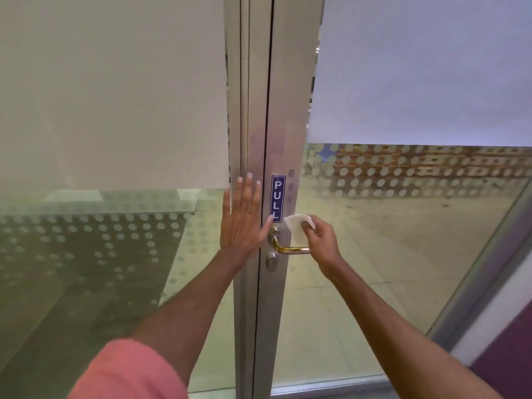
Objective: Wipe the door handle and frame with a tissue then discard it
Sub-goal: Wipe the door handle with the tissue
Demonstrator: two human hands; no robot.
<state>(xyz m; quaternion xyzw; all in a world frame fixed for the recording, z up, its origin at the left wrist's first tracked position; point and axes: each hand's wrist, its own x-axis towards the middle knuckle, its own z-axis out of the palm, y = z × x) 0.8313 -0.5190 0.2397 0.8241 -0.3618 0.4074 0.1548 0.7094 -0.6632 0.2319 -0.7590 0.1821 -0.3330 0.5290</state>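
A glass door with a brushed metal frame (283,116) fills the view. Its brass lever handle (289,249) sticks out to the right below a blue PULL sticker (278,197), with a keyhole (271,262) underneath. My right hand (321,240) pinches a white tissue (298,227) just above the lever's outer end, close to the frame. My left hand (243,217) lies flat with fingers spread on the fixed frame post to the left of the handle, thumb tip touching the sticker's lower edge.
Frosted and dotted glass panels (115,110) flank the frame on both sides. A tiled floor shows through the lower glass. A purple wall edge (506,355) stands at the lower right.
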